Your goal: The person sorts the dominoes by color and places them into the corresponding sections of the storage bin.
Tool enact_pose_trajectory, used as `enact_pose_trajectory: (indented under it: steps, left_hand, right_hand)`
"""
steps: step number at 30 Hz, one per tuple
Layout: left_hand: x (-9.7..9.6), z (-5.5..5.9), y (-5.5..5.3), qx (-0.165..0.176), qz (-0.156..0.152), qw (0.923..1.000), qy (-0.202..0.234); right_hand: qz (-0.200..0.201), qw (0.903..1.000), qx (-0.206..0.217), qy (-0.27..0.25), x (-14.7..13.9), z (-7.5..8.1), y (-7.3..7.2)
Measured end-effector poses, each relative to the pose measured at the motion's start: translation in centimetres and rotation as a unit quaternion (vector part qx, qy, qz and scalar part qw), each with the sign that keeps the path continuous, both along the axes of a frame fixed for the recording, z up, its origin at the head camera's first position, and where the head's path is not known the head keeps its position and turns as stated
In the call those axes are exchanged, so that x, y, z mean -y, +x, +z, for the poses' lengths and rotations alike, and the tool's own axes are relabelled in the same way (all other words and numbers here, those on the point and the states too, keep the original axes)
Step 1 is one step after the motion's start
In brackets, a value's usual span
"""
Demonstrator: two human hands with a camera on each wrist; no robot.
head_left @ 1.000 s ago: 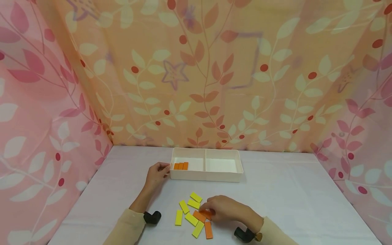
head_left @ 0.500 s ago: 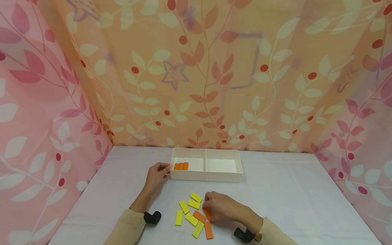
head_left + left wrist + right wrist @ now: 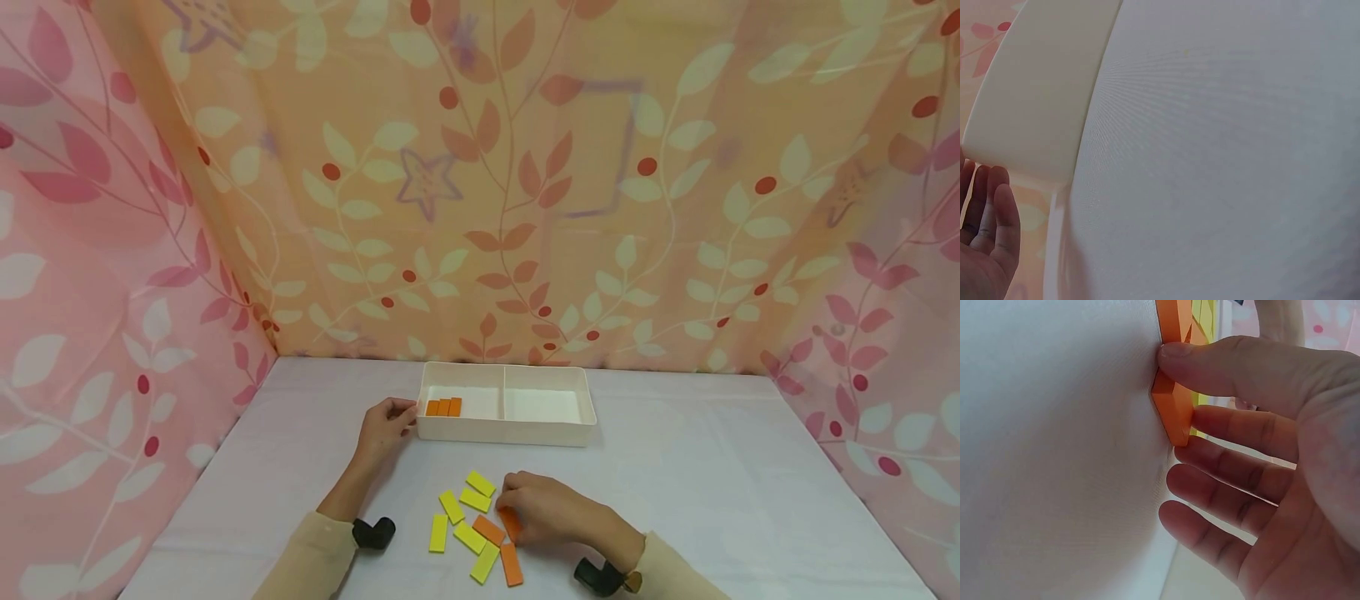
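In the head view, my left hand [image 3: 384, 429] is at the left end of a white two-compartment box [image 3: 502, 430]. Its fingertips touch the outside of the box wall, the fingers loosely extended in the left wrist view. My right hand [image 3: 551, 508] pinches an orange tile [image 3: 510, 525] on the table; the right wrist view shows thumb and fingers around this orange tile [image 3: 1175, 406]. To its left lie another orange tile [image 3: 489, 530] and several yellow tiles [image 3: 469, 537]. One more orange tile [image 3: 512, 564] lies just below the hand.
Several orange tiles [image 3: 443, 407] stand in a row in the box's left compartment, against the front wall. A divider [image 3: 503, 392] separates it from the right compartment. White cloth [image 3: 712, 475] covers the table, with patterned curtains [image 3: 495, 208] behind and at both sides.
My right fingers have drawn slightly back to the right with the orange tile, which now sits more steeply and apart from the neighbouring orange one. My left hand and the box stay put.
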State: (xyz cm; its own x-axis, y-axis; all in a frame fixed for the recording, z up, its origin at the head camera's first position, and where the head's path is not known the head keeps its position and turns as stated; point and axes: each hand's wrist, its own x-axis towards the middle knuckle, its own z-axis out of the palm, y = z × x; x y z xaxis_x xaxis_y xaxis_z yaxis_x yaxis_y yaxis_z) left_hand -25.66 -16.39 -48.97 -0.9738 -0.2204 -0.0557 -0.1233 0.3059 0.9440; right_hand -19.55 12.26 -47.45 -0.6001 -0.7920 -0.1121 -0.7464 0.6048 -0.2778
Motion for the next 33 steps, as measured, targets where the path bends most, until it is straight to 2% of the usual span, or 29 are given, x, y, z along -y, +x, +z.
enact_pose_trajectory:
  steps: [22, 33]
  left_hand:
    - [0.1, -0.1, -0.2, 0.010, 0.004, 0.9999, -0.006]
    - [0.1, -0.1, -0.3, 0.007, 0.002, 0.9999, -0.015]
  right_hand:
    - [-0.023, 0.9989, 0.039, -0.010, -0.7, 0.9, -0.7]
    - [-0.024, 0.9986, 0.042, -0.023, -1.0, 1.6, -0.9]
